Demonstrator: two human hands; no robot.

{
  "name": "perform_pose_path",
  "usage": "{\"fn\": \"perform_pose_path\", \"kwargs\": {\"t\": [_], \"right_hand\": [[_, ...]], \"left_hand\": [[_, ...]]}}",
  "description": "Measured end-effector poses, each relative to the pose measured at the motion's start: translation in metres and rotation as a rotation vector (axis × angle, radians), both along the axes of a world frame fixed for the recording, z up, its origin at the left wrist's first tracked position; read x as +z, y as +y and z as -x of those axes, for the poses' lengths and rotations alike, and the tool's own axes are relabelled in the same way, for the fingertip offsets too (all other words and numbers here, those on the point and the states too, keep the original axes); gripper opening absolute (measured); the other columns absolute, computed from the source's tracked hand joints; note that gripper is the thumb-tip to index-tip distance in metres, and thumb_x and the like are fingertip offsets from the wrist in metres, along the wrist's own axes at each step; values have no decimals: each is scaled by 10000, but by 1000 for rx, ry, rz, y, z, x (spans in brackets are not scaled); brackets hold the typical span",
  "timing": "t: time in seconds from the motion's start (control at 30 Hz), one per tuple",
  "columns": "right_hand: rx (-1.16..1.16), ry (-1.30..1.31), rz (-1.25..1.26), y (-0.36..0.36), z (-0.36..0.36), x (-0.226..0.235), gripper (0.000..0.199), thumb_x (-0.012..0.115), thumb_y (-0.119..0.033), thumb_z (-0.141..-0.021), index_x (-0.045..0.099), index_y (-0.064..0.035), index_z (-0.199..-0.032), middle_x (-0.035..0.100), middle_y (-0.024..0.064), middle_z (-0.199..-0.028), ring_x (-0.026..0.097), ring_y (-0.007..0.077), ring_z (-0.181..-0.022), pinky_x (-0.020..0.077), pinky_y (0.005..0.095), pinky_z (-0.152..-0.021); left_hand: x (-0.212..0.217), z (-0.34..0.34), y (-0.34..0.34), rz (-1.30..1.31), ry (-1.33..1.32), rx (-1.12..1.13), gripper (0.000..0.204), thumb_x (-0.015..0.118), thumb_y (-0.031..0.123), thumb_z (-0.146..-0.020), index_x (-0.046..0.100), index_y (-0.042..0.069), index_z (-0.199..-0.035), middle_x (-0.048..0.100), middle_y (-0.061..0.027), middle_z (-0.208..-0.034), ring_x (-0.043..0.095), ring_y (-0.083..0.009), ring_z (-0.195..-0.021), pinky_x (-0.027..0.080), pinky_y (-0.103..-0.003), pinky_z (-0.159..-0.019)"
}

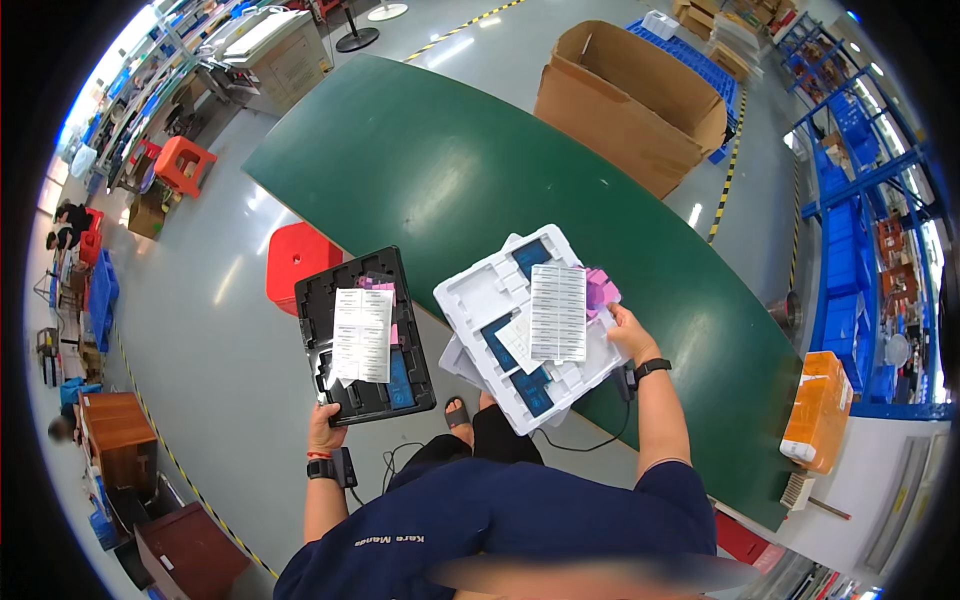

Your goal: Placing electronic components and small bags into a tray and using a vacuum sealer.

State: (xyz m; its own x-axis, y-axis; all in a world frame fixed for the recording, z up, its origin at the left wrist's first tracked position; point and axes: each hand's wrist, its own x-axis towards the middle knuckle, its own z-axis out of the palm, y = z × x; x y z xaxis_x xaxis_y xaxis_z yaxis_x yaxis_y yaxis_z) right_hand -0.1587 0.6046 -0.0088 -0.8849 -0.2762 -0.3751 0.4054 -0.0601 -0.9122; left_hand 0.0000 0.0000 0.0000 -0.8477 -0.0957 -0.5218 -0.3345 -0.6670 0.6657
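Observation:
My left hand (325, 432) grips the lower edge of a black moulded tray (415, 340), held tilted beside the table's near edge. A white label sheet (363, 335), pink pieces and a dark blue flat piece (400, 380) lie in that tray. My right hand (632, 336) closes on the right edge of a white moulded tray (470, 290), which overlaps the table's near edge. It carries white label sheets (558, 312), several dark blue flat pieces (530, 390) and pink-purple pieces (600, 288) close to my thumb. Another pale tray edge (458, 362) shows beneath it.
The green table (420, 150) stretches ahead and to the right. A large open cardboard box (630, 120) stands past its far side. Behind the black tray is a red stool (298, 255). An orange bin (818, 410) sits at the right end. Cables hang near my legs.

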Motion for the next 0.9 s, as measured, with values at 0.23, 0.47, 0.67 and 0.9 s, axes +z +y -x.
{"fn": "perform_pose_path", "kwargs": {"t": [0.23, 0.47, 0.67, 0.9], "right_hand": [[150, -5, -282, -8, 27, 15, 691, 554, 10, -552, 389, 83, -1219, 547, 94, -1068, 546, 147, -957, 416, 255, -851], [332, 216, -923, -31, 28, 37, 541, 586, -80, -591, 512, 28, -1116, 557, 119, -1031, 514, 241, -990, 423, 326, -828], [-220, 729, -1022, -48, 58, 3, 328, 492, -179, -799, 547, -23, -1083, 515, 198, -1137, 482, 362, -1043, 389, 421, -896], [-6, 493, -773, -58, 63, 5, 249, 453, -170, -854, 600, -26, -994, 614, 169, -971, 577, 318, -933, 447, 347, -811]], "left_hand": [[45, -5, 31, 12, -29, 20, 431, 507, -22, -691, 467, -18, -1120, 583, -112, -1017, 594, -254, -895, 478, -371, -833], [56, 8, 97, 3, -24, -49, 403, 477, -72, -684, 488, -66, -1086, 584, -130, -1016, 590, -252, -914, 453, -361, -867], [43, 43, 154, 42, -18, -236, 355, 498, -69, -685, 526, -83, -1038, 602, -121, -984, 595, -215, -877, 458, -303, -816], [29, 72, 193, 40, -44, -412, 348, 515, -64, -689, 541, -67, -1036, 609, -109, -986, 600, -196, -883, 462, -304, -823]]}}
